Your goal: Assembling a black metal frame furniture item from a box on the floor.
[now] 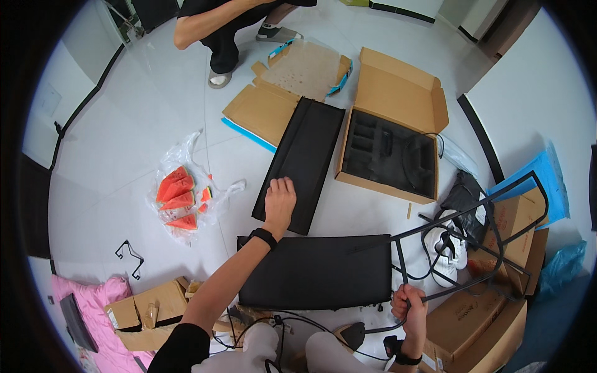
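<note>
My left hand [281, 202] is over the lower part of a long black panel [305, 149], its fingers curled down and close together. Whatever lies under those fingers is hidden. On the right, my right hand [410, 304] is wrapped round a tube of a black metal frame [457, 230], which reaches up and to the right. A second black panel [317, 273], wider and with a slightly bowed edge, lies crosswise between my arms, just in front of my legs. The frame's tubing runs beside its right edge.
An opened cardboard box [392, 152] with black foam stands behind, beside flattened cardboard [264, 115]. Watermelon slices [177, 189] lie on a plastic bag. White shoes [448, 248] and cartons [466, 317] crowd the right. Cables [298, 318] run near my legs. Another person [230, 31] crouches at the back.
</note>
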`<state>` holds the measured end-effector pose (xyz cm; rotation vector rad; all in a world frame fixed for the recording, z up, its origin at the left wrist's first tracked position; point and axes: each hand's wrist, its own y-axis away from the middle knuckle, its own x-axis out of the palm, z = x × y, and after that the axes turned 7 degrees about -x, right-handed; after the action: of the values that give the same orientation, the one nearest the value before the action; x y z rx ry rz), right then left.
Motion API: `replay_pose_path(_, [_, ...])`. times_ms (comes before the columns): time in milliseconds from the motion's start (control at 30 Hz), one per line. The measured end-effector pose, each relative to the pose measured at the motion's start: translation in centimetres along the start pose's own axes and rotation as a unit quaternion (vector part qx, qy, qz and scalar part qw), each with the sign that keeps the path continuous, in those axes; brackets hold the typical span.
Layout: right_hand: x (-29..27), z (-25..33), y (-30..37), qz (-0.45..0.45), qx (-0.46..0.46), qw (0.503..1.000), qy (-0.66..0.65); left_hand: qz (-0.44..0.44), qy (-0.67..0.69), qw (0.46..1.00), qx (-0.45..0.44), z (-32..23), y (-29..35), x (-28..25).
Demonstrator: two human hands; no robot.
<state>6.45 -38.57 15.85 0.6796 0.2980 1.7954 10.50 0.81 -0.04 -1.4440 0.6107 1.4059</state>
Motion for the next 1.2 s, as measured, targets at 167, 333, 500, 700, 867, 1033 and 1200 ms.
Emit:
replay_pose_path(167, [-0.2,-0.4,-0.8,-0.005,0.001,1.0,0.003,0.021,0.029,0.995,-0.088,2.2,-2.3,1.6])
replay_pose_path(333, [-0.9,-1.0,-2.1,-0.014,-0.019,0.999,0.037,0.072,0.015,0.997,-0.037,3.6,-2.5,6.0])
replay_pose_path(500, [-1.0,-1.0,-2.5,-0.005,0.003,0.999,0.051,0.141,0.161,0.971,-0.109,3.5,-2.8,4.3])
replay_pose_path(700, [-1.9,-1.7,-2.5,-0.029,0.008,0.999,0.04,0.091,0.366,0.914,-0.148,5.4,-1.7,6.3])
replay_pose_path(867, [-2.4,-2.7,-3.1,-0.049,0.015,0.998,0.04,0.073,0.411,0.901,-0.119,7.1,-3.3,5.9])
replay_pose_path(1033, [-1.1,-2.5,-3.7,-0.05,0.04,0.997,0.039,0.259,0.538,0.75,-0.284,7.5,-4.5,1.9])
replay_pose_path(1200, [-1.7,-3.0,-3.6,-0.047,0.038,0.998,0.031,0.253,0.498,0.79,-0.254,5.5,-3.6,1.9])
